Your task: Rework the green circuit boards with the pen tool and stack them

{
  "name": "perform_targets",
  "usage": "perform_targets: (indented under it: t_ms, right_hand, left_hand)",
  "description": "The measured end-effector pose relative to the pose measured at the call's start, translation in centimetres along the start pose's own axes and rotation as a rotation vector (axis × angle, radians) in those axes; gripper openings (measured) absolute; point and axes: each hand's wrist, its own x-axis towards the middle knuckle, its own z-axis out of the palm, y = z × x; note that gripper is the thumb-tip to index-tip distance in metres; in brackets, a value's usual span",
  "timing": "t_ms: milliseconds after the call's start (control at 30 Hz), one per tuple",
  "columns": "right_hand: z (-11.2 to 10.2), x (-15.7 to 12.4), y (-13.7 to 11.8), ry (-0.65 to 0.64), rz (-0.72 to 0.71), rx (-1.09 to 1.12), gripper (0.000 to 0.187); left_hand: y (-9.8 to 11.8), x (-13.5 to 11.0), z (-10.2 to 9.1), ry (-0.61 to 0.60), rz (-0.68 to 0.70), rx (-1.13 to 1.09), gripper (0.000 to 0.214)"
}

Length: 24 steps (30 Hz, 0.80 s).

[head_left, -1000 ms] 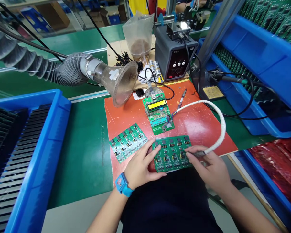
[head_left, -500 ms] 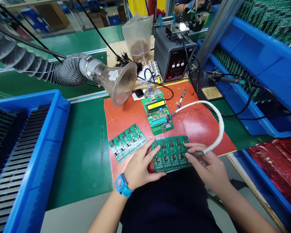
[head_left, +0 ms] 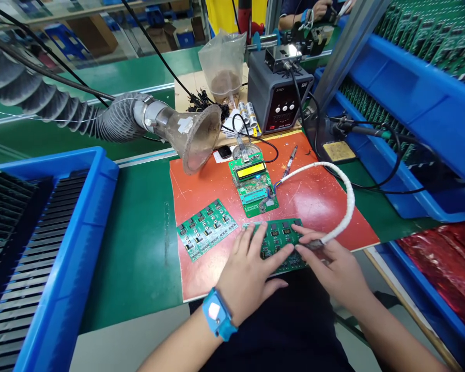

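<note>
My left hand [head_left: 246, 274], a blue band on its wrist, lies with fingers spread across a green circuit board panel [head_left: 275, 242]. It hides much of that panel's left part; its index fingertip reaches toward my right fingers. My right hand [head_left: 339, 268] pinches the dark end of a white-wrapped cable [head_left: 351, 196] at the panel's right side. The tip of that end is hidden by my fingers. The cable curves back to a green tester board [head_left: 254, 181] with a lit yellow display. Left of the held panel lies a second circuit board panel [head_left: 207, 230] with small digit displays.
A fume extraction funnel [head_left: 201, 139] juts in at the back left. Behind the orange mat [head_left: 313, 206] stands a soldering station [head_left: 277, 93]. Blue crates [head_left: 104, 191] flank the bench, those on the right [head_left: 411, 88] holding boards. A pen [head_left: 290, 160] lies near the cable.
My left hand has slid right, from the panel's left edge to over its middle, its index finger now near my right fingertips. My right hand keeps its pinch on the cable end.
</note>
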Motion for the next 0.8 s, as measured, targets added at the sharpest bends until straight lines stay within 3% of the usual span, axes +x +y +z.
perform_targets:
  t_ms: [233, 600, 800]
  right_hand:
    - [0.0, 0.2, 0.2, -0.008, 0.022, -0.001, 0.016]
    - [-0.1, 0.3, 0.0, -0.001, 0.031, 0.005, 0.016]
    - [0.0, 0.3, 0.2, -0.002, 0.027, 0.017, 0.017]
  left_hand:
    - [0.5, 0.5, 2.1, 0.058, -0.026, 0.075, 0.065]
    - [0.3, 0.4, 2.2, 0.075, -0.035, -0.019, 0.053]
    - [0.0, 0.1, 2.5, 0.092, -0.022, -0.013, 0.059]
